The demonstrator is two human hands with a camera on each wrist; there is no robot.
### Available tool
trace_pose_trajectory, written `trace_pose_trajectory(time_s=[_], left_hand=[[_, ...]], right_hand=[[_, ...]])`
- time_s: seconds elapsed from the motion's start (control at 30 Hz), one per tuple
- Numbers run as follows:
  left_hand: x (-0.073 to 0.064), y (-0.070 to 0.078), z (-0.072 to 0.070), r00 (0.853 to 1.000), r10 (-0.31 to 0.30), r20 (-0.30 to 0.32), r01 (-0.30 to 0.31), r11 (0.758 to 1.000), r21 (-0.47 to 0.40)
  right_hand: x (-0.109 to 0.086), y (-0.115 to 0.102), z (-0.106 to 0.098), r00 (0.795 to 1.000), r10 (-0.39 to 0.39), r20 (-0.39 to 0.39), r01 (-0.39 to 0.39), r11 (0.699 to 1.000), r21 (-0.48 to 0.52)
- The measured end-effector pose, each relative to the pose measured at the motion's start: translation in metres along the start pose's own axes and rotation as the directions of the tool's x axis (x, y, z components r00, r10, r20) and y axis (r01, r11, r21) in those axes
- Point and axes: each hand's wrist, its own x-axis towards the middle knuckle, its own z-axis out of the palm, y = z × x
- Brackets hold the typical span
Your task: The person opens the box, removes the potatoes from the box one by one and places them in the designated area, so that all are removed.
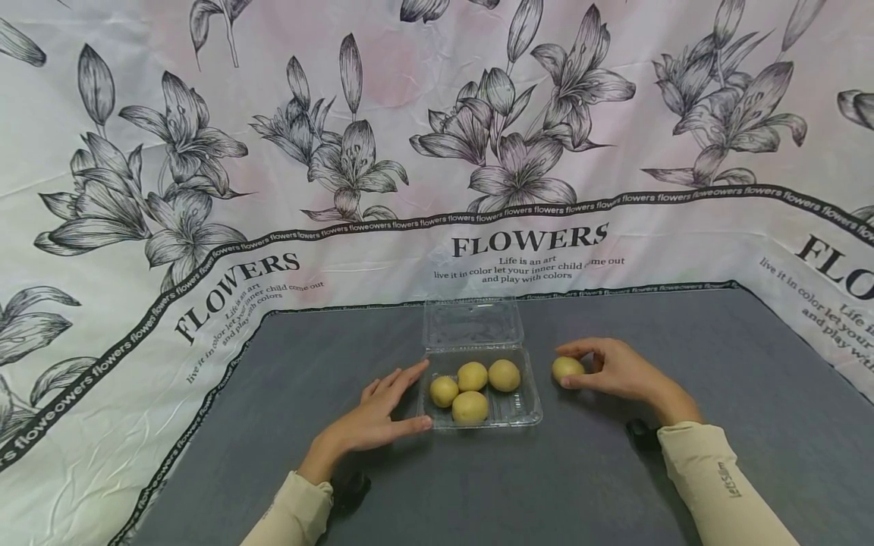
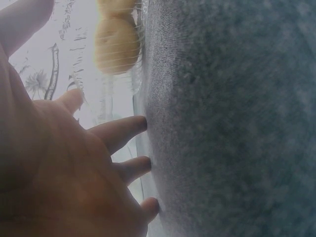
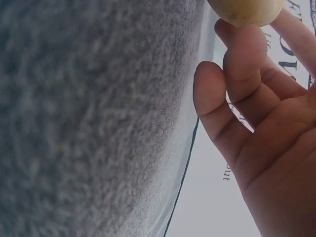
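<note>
My right hand (image 1: 617, 370) pinches a yellow lemon (image 1: 567, 371) between thumb and fingers, just right of a clear plastic clamshell box (image 1: 531, 413). In the right wrist view, the lemon (image 3: 247, 11) shows at the top edge against the fingertips. The box stands with its lid (image 1: 473, 324) raised at the back. Inside it sit several more lemons (image 1: 470, 408), mostly toward the left and middle. With fingers spread, my left hand (image 1: 372, 418) rests at the box's left side, thumb near the front corner. The left wrist view has that hand (image 2: 74, 163) holding nothing.
A dark grey cloth-covered table (image 1: 519, 493) lies under everything. Behind and at both sides hangs a white curtain (image 1: 382, 258) with flower drawings and lettering. Dark wrist straps (image 1: 642, 434) sit by the cream sleeves (image 1: 710, 470).
</note>
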Motion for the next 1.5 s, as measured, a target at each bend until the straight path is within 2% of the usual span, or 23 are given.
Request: trace_pose_trajectory(time_s=[0.37, 0.73, 1.07, 1.2, 1.5], left_hand=[[0.000, 0.000, 0.000, 1.000, -0.007, 0.004, 0.007, 1.000, 0.008], [0.000, 0.001, 0.000, 1.000, -0.001, -0.001, 0.001, 1.000, 0.006], [0.000, 0.000, 0.000, 1.000, 0.000, -0.003, 0.000, 1.000, 0.012], [0.000, 0.000, 0.000, 1.000, 0.001, -0.003, -0.001, 1.000, 0.012], [0.000, 0.001, 0.000, 1.000, -0.008, 0.003, 0.008, 1.000, -0.007]], right_hand=[[0.001, -0.001, 0.001, 0.998, 0.019, -0.063, -0.021, 0.999, -0.039], [0.006, -0.012, 0.004, 0.983, -0.061, -0.172, 0.048, 0.996, -0.081], [0.009, -0.029, 0.012, 0.974, -0.139, -0.181, 0.130, 0.990, -0.062], [0.012, -0.035, 0.017, 0.962, -0.194, -0.190, 0.185, 0.981, -0.066], [0.017, -0.046, 0.031, 0.926, -0.318, -0.205, 0.292, 0.945, -0.145]])
